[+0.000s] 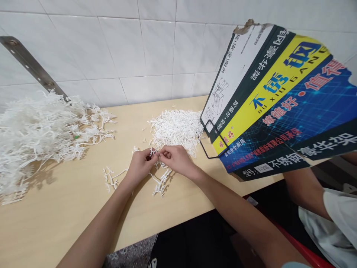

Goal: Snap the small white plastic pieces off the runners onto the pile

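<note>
In the middle of the head view my left hand (141, 165) pinches a white branched plastic piece (160, 181); its thin arms stick out below the fingers. My right hand (177, 158) is closed, thumb and fingertips pressed together at the same piece, touching my left thumb. The exact spot they grip is hidden by the fingers. Just beyond my hands lies a heap of small white plastic bits (177, 128). More white branched strands (111, 179) rest on the table beside my left wrist.
A big tangled pile of white branched plastic (41, 130) covers the table's left side. A printed cardboard panel (267, 108) stands at the right in a black wire holder (208, 149). Behind it sits another person (331, 212). A metal bracket (33, 63) is on the tiled wall (156, 48).
</note>
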A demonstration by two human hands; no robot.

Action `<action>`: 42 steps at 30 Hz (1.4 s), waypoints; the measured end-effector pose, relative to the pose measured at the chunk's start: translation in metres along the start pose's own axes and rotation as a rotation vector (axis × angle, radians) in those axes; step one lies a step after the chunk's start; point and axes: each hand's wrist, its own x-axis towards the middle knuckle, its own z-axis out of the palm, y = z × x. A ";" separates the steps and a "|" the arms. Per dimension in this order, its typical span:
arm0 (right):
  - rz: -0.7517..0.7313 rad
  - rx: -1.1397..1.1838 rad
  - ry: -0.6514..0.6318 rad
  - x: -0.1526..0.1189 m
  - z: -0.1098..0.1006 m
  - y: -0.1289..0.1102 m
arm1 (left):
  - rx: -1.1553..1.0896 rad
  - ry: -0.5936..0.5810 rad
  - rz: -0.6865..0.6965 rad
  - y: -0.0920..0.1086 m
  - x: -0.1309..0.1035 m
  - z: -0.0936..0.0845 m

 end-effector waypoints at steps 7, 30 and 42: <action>0.103 -0.180 0.231 0.007 -0.005 0.009 | 0.074 0.059 0.057 0.006 -0.005 0.002; -0.036 0.069 0.128 0.004 -0.009 -0.001 | -0.101 -0.034 -0.074 -0.003 0.000 0.001; 0.057 -0.320 0.454 0.005 -0.016 0.007 | 0.055 -0.016 -0.118 0.008 -0.003 0.007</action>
